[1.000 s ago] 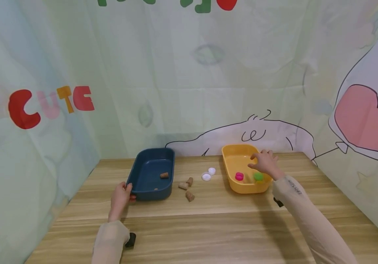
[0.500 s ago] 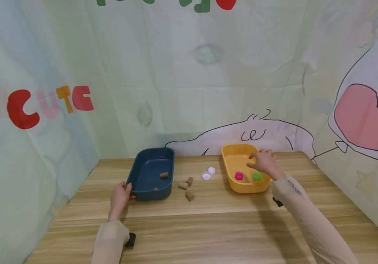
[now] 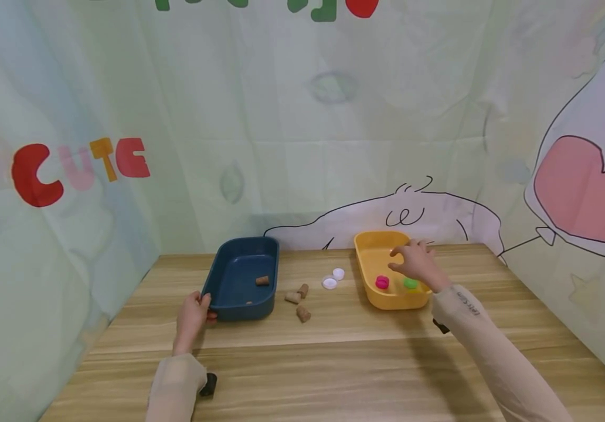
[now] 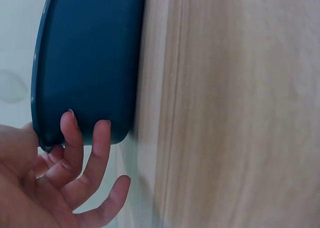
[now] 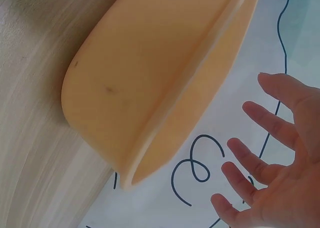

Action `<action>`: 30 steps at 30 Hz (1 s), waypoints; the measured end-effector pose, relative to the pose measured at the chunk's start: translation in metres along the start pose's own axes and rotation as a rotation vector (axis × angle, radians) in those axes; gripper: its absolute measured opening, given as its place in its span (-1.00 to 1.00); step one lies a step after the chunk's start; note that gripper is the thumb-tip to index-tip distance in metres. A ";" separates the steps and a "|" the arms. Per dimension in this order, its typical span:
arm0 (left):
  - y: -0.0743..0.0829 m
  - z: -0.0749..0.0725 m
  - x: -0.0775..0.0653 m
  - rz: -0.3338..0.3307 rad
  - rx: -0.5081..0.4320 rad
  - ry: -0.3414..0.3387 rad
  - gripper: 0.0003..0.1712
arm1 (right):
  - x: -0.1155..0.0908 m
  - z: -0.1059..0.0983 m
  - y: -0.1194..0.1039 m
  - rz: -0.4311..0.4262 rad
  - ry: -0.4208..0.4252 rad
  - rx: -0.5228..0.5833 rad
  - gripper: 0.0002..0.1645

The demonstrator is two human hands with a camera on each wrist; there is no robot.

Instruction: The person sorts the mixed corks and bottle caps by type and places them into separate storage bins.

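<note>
My left hand (image 3: 191,319) grips the blue tray (image 3: 242,310) while my right hand (image 3: 417,259), fingers apart above the yellow tray (image 3: 397,301), seems between grasps, likely needing lift next.

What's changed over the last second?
The empty right hand, above the yellow tray, has moved slightly left. The green piece inside seems to have shifted slightly left too. Nothing was visibly grasped or released. The left hand still holds the blue tray; the pink piece, corks and white discs stayed put.
</note>
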State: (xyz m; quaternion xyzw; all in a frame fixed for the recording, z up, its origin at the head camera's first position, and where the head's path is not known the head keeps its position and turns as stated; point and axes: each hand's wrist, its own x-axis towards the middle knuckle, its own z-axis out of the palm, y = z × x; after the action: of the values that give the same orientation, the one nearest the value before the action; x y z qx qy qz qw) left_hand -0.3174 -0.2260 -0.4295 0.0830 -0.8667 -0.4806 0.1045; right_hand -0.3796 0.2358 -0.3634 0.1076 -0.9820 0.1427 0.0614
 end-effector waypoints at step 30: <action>-0.004 0.002 0.002 0.003 0.020 0.015 -0.69 | -0.008 0.013 -0.032 -0.088 0.026 -0.073 -0.67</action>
State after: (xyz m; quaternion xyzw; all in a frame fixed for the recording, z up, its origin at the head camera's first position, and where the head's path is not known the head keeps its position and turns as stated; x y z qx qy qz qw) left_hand -0.3195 -0.2270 -0.4341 0.0865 -0.8708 -0.4712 0.1107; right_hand -0.3654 0.2041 -0.3683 0.1463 -0.9800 0.1055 0.0841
